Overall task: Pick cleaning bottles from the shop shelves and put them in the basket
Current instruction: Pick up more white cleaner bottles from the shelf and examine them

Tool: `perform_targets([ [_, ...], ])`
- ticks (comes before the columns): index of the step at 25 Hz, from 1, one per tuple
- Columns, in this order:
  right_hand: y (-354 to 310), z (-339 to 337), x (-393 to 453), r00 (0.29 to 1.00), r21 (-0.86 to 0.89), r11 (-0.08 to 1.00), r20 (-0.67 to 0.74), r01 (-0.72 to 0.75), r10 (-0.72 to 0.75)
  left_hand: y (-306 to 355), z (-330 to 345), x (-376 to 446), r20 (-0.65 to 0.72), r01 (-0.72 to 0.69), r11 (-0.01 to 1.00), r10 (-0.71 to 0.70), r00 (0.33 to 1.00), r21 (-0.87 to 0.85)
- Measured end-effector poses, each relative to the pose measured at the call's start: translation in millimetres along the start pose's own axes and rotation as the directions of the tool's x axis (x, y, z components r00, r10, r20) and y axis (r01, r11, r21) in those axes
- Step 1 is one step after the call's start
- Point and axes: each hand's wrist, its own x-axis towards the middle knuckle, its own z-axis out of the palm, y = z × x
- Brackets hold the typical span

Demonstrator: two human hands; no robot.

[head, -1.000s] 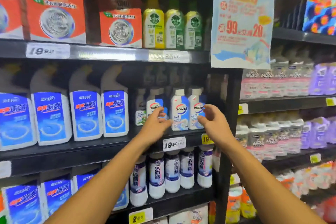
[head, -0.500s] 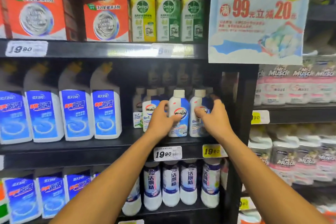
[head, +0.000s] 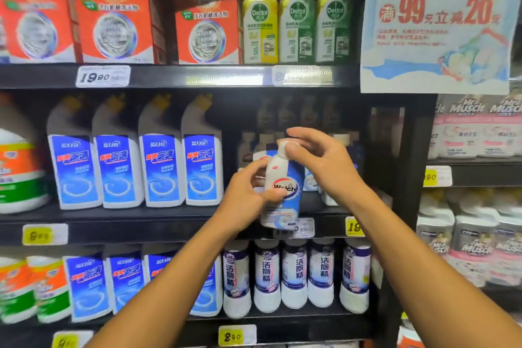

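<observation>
Shelves (head: 180,223) fill the frame; no basket shows. At centre, in front of the middle shelf's edge, the bottle (head: 282,192) is held tilted. The left hand (head: 245,200) has its fingers closed round the waist; the right hand (head: 319,161) pinches the cap with thumb and forefinger, other fingers loose. It looks like rigid, smooth plastic, small and likely light but liquid-filled; grip the label-covered waist, since a cap-only hold might slip.
</observation>
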Motion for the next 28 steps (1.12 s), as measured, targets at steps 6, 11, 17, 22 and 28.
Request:
perform_targets([
  [6,-4,31,-9,0.999,0.063,0.998,-0.031,-0.006,0.008,5,-24,-26,-0.017,0.09,0.994,-0.091,0.996,-0.06],
  [11,-4,46,-15,0.998,0.083,0.994,-0.008,-0.068,0.069,6,-41,-37,0.001,0.187,0.973,-0.189,0.982,-0.135],
  [17,3,57,-20,0.967,0.127,0.96,0.082,-0.25,0.241,6,-52,-46,-0.023,0.244,0.957,-0.25,0.968,-0.156],
  [22,-7,71,-17,0.955,0.146,0.943,0.053,-0.298,0.293,11,-64,-46,0.014,0.353,0.912,-0.358,0.934,-0.21],
  [28,-10,75,-17,0.983,0.166,0.969,0.032,-0.185,0.182,13,-70,-48,-0.058,0.247,0.962,-0.255,0.965,-0.121],
])
